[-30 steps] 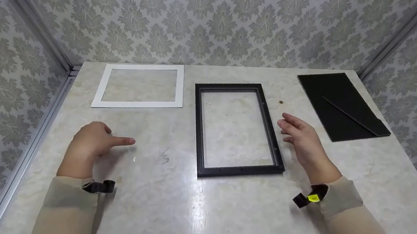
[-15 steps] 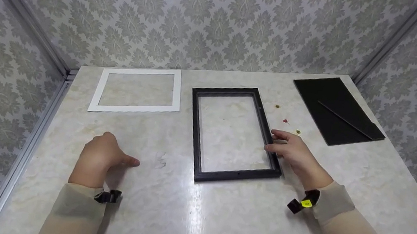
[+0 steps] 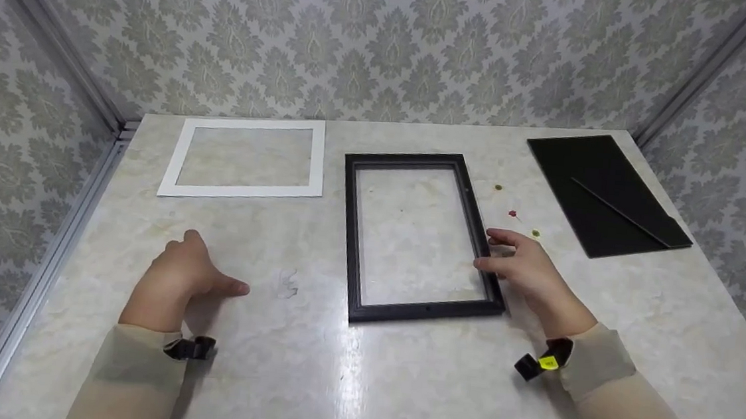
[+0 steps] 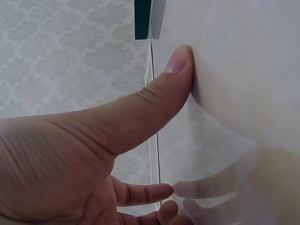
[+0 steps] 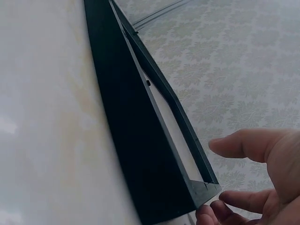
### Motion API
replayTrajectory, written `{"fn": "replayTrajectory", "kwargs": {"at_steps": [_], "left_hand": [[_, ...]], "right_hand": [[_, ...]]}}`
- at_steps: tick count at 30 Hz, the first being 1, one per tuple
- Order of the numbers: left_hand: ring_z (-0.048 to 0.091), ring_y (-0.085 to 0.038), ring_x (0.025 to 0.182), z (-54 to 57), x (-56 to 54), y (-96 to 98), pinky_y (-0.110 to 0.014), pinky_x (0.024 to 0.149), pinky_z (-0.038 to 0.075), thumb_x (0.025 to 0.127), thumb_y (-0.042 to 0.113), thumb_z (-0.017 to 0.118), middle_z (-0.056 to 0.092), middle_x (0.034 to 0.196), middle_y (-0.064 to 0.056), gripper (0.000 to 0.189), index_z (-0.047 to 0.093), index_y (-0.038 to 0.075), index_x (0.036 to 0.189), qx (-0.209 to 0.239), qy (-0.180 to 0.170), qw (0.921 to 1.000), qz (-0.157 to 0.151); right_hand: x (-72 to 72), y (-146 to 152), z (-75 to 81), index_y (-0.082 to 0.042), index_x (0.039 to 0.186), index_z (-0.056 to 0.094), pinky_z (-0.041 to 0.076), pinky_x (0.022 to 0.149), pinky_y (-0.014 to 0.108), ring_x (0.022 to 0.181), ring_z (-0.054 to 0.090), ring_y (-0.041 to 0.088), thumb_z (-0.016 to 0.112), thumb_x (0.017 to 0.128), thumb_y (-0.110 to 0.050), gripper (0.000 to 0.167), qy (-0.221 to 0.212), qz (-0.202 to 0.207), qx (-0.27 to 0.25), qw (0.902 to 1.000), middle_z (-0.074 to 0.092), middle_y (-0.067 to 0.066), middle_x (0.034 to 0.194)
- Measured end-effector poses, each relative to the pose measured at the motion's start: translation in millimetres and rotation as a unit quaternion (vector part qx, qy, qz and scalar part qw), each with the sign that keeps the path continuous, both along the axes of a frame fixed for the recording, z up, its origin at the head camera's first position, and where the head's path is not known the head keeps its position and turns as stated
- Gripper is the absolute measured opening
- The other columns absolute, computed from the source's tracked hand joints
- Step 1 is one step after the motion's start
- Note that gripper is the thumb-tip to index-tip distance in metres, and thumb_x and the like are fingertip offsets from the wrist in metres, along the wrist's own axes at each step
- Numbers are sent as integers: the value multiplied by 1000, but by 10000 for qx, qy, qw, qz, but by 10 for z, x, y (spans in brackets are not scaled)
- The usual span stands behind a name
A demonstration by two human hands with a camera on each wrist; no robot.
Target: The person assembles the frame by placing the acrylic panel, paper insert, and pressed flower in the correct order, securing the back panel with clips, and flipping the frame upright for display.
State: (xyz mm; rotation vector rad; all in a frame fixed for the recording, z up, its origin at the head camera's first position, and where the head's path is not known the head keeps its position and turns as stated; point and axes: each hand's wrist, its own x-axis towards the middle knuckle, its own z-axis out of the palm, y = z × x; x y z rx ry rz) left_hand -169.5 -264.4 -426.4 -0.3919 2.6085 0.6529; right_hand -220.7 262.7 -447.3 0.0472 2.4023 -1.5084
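Note:
In the head view, a black picture frame with a transparent pane lies on the table. My right hand is at its right side, thumb over the rail and fingers along the outer edge. In the right wrist view, the thumb stands apart from the frame, while the fingertips are close to its corner; firm contact cannot be told. To the left, my left hand holds nothing; its thumb is extended, fingers partly hidden. A white mat board lies beyond it.
A black backing board with a flap-like stand lies at the back right. Small gold, red and green bits lie between it and the frame. Patterned walls enclose the table.
My right hand has moved left to the frame's right rail, uncovering the red and green bits. My left hand has shifted slightly right and nearer. Over the last half second both hands barely move.

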Motion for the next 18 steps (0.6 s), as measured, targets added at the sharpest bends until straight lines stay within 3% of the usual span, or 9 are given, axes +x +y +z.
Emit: {"fn": "replayTrajectory", "kwargs": {"at_steps": [7, 10, 12, 14, 17, 18], "left_hand": [[45, -68, 146, -10, -12, -2, -74, 126, 43, 79, 53, 102, 24, 163, -57, 151, 4, -23, 167, 41, -53, 10000, 45], [52, -63, 140, 7, -13, -25, -71, 122, 48, 80, 52, 102, 36, 158, -56, 143, 14, -25, 163, 39, -33, 10000, -65], [60, -55, 123, 27, -18, -56, -65, 112, 54, 82, 50, 101, 53, 141, -48, 123, 34, -26, 152, 50, 8, 9998, -185], [63, -47, 113, 61, -16, -106, -61, 106, 56, 85, 46, 99, 61, 133, -44, 106, 46, -24, 143, 55, 72, 9994, -343], [63, -41, 107, 112, -10, -195, -58, 101, 57, 90, 38, 95, 64, 130, -40, 87, 52, -22, 138, 171, 153, 9985, -504], [64, -43, 111, 130, -5, -226, -60, 102, 57, 93, 35, 92, 63, 136, -42, 87, 50, -22, 143, 210, 183, 9981, -551]], "right_hand": [[-2, 12, -12, 5, 172, 40, 56, 86, 16, 135, 65, 37, 84, 96, -7, 89, 181, 119, 276, 9994, 54, 30, 164], [-6, 18, -26, 9, 168, 43, 57, 85, 14, 133, 68, 38, 83, 95, -1, 84, 310, 199, 351, 9987, 58, 33, 160], [-8, 26, -32, 10, 167, 45, 58, 85, 13, 132, 70, 38, 82, 95, 1, 81, 381, 254, 391, 9982, 60, 34, 158], [-13, 36, -37, 10, 166, 47, 58, 85, 13, 132, 71, 38, 82, 95, 2, 79, 414, 305, 419, 9978, 62, 33, 157], [-16, 48, -32, 9, 165, 49, 59, 85, 13, 130, 72, 37, 83, 95, 0, 79, 466, 386, 489, 9970, 65, 33, 154], [-18, 52, -30, 8, 165, 49, 59, 85, 14, 129, 73, 35, 84, 95, -1, 79, 470, 414, 520, 9967, 66, 33, 153]]}}
